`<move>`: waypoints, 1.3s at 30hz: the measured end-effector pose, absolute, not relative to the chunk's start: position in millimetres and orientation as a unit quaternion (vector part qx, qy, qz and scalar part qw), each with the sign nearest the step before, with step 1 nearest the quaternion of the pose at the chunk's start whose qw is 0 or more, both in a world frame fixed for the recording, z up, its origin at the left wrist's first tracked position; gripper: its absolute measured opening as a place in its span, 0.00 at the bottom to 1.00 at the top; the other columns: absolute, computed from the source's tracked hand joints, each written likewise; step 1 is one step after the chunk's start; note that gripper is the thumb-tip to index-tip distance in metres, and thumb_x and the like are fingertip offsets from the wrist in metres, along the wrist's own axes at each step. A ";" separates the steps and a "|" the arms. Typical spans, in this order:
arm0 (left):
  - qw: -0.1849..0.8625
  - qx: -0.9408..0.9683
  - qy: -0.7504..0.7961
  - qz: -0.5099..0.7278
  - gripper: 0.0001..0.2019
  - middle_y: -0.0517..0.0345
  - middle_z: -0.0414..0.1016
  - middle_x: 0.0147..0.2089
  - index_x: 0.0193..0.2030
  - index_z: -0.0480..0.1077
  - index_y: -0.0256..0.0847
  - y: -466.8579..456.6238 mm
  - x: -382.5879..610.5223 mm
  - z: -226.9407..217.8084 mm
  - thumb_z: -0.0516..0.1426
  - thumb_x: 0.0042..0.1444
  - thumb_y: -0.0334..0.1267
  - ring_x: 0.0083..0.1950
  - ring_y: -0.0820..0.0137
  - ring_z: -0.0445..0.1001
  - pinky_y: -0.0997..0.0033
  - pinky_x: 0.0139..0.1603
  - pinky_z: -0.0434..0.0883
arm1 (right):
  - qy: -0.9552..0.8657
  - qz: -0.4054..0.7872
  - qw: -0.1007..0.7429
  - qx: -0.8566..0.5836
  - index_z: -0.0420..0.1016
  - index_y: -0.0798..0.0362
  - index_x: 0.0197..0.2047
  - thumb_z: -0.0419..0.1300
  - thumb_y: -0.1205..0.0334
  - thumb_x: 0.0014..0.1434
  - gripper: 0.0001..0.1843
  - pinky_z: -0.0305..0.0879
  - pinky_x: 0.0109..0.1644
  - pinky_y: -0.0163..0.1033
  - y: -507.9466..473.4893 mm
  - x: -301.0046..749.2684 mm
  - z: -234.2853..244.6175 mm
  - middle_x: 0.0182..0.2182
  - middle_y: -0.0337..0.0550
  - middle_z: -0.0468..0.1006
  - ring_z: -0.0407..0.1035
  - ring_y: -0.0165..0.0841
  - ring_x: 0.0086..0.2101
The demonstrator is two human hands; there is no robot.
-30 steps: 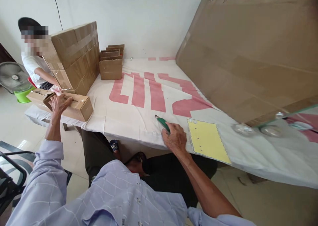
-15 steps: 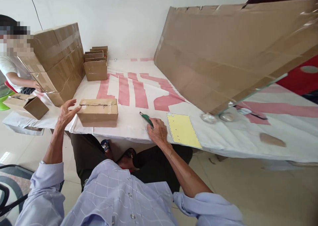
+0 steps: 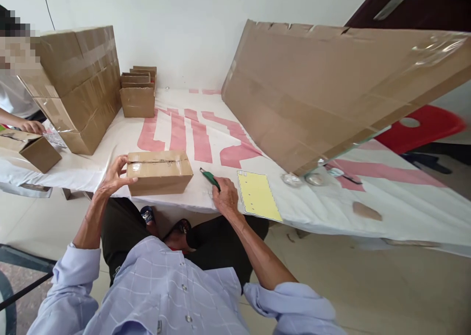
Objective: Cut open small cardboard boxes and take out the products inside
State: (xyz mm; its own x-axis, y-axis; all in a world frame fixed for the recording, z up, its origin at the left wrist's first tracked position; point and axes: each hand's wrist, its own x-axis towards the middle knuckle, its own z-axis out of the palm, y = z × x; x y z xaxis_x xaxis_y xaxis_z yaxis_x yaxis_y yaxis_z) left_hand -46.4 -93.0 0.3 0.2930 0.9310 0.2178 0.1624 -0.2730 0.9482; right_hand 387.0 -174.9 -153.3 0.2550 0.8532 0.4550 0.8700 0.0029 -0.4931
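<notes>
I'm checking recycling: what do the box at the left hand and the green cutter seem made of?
Box: likely cardboard, matte, brown, papery, with shiny, apparently plastic tape. Green cutter: probably smooth plastic, judging by its even colour; the tip too small to tell.

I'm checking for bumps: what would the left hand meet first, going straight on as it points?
Most likely the nearest cardboard box: the left hand is at its left end, apparently touching it, though exact contact is unclear.

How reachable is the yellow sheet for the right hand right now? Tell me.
Likely yes: the right hand lies close beside the yellow sheet with nothing visible between them, though the green cutter it holds may hinder picking it up.
</notes>
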 end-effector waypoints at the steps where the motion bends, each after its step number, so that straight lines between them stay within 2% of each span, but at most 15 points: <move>1: 0.441 0.686 0.398 0.420 0.31 0.48 0.70 0.72 0.49 0.71 0.47 -95.2 -43.4 -2.1 0.76 0.42 0.51 0.75 0.43 0.70 0.47 0.68 0.74 | -0.611 -0.012 0.360 -0.705 0.81 0.55 0.61 0.54 0.67 0.64 0.25 0.72 0.59 0.57 -174.9 387.6 -153.8 0.53 0.60 0.80 0.70 0.51 0.53; 5: 0.413 0.745 0.366 0.376 0.38 0.42 0.59 0.80 0.57 0.71 0.49 -105.8 -26.6 -13.6 0.79 0.40 0.48 0.78 0.40 0.65 0.37 0.72 0.69 | -0.618 -0.022 0.355 -0.701 0.79 0.56 0.60 0.54 0.65 0.65 0.24 0.71 0.61 0.56 -175.1 391.0 -156.4 0.52 0.61 0.80 0.71 0.51 0.53; 8: 0.397 0.773 0.345 0.354 0.42 0.42 0.60 0.81 0.65 0.69 0.52 -113.8 -13.8 -23.7 0.78 0.42 0.46 0.78 0.39 0.64 0.33 0.73 0.68 | -0.621 -0.023 0.355 -0.698 0.79 0.55 0.60 0.54 0.65 0.64 0.24 0.72 0.62 0.57 -176.9 393.7 -157.6 0.51 0.60 0.81 0.71 0.51 0.53; 13: 0.387 0.779 0.326 0.370 0.49 0.41 0.61 0.78 0.74 0.65 0.55 -117.4 -1.0 -40.2 0.77 0.45 0.47 0.79 0.37 0.64 0.33 0.70 0.71 | -0.621 -0.021 0.369 -0.691 0.80 0.55 0.59 0.55 0.62 0.63 0.24 0.72 0.64 0.58 -182.8 399.8 -155.2 0.50 0.60 0.82 0.72 0.50 0.53; 20: 0.339 0.778 0.288 0.443 0.54 0.40 0.68 0.73 0.75 0.64 0.49 -122.2 23.4 -39.9 0.79 0.42 0.51 0.72 0.40 0.71 0.39 0.73 0.69 | -0.563 -0.001 0.436 -0.703 0.82 0.54 0.55 0.56 0.53 0.62 0.24 0.77 0.57 0.58 -185.2 408.5 -124.4 0.49 0.58 0.83 0.77 0.47 0.46; 24: 0.329 0.771 0.290 0.462 0.55 0.40 0.68 0.73 0.75 0.64 0.48 -127.8 41.8 -35.0 0.80 0.41 0.55 0.72 0.40 0.70 0.39 0.74 0.68 | -0.541 0.027 0.483 -0.688 0.84 0.54 0.57 0.57 0.50 0.65 0.26 0.79 0.50 0.52 -184.9 401.2 -92.1 0.53 0.59 0.83 0.79 0.45 0.47; 28: 0.323 0.755 0.313 0.476 0.59 0.38 0.70 0.70 0.75 0.63 0.46 -132.1 57.1 -33.4 0.80 0.39 0.63 0.70 0.38 0.71 0.36 0.73 0.68 | -0.532 0.057 0.510 -0.673 0.85 0.54 0.55 0.57 0.49 0.64 0.25 0.79 0.50 0.49 -184.4 393.0 -73.0 0.53 0.59 0.85 0.81 0.45 0.48; 32: 0.312 0.750 0.317 0.490 0.60 0.37 0.71 0.71 0.74 0.64 0.47 -139.1 68.3 -28.2 0.79 0.37 0.68 0.71 0.36 0.71 0.33 0.74 0.66 | -0.481 0.149 0.550 -0.666 0.85 0.55 0.53 0.59 0.45 0.61 0.27 0.80 0.48 0.50 -184.7 390.0 -73.9 0.46 0.53 0.88 0.81 0.43 0.43; 36: 0.291 0.776 0.300 0.472 0.54 0.38 0.67 0.76 0.73 0.65 0.50 -144.8 66.3 -21.8 0.79 0.43 0.62 0.76 0.35 0.67 0.31 0.76 0.64 | -0.457 0.201 0.571 -0.651 0.85 0.54 0.48 0.61 0.44 0.59 0.25 0.80 0.43 0.48 -188.7 383.4 -76.2 0.39 0.47 0.87 0.80 0.42 0.38; 39: 0.307 0.775 0.308 0.458 0.54 0.39 0.65 0.77 0.75 0.63 0.50 -141.7 50.5 -23.5 0.79 0.44 0.57 0.78 0.35 0.65 0.32 0.76 0.66 | -0.481 0.183 0.568 -0.643 0.86 0.54 0.50 0.61 0.47 0.61 0.23 0.81 0.48 0.49 -196.8 366.3 -68.3 0.41 0.48 0.88 0.80 0.43 0.41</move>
State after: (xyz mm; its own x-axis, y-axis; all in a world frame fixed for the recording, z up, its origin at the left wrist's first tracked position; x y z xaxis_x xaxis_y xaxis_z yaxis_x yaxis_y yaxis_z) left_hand 50.5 -141.7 -23.5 0.3907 0.7595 0.5202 0.1965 -0.6209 0.7589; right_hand 366.3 -196.8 -68.3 0.4707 0.8260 0.3103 0.4099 0.1067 -0.9059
